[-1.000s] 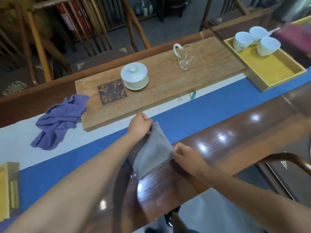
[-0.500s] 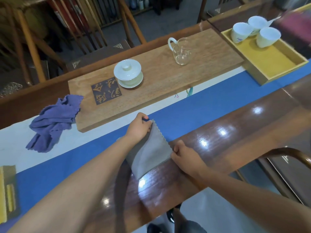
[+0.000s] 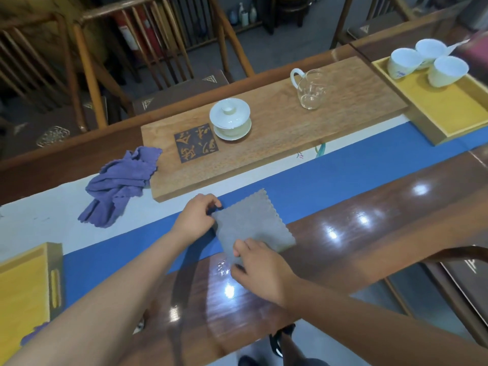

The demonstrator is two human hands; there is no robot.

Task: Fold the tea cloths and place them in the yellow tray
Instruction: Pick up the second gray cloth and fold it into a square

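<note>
A grey tea cloth (image 3: 250, 223) lies folded flat, half on the blue runner and half on the glossy table edge. My left hand (image 3: 196, 220) pinches its far left corner. My right hand (image 3: 260, 268) holds its near edge, thumb under and fingers on top. A purple tea cloth (image 3: 120, 184) lies crumpled to the left on the white strip. One yellow tray (image 3: 56, 276) sits at the near left, with a scrap of purple fabric at its near corner. A second yellow tray (image 3: 435, 112) at the far right holds three white cups (image 3: 427, 62).
A long wooden tea board (image 3: 277, 143) lies beyond the cloth, carrying a white lidded bowl (image 3: 230, 119) and a glass pitcher (image 3: 311, 88). Wooden chairs stand behind the table. A curved chair arm (image 3: 459, 253) reaches in at the near right.
The grey cloth has gone from hanging tilted between my hands to lying flat as a square. My right hand has slid onto its near edge. The view has shifted right.
</note>
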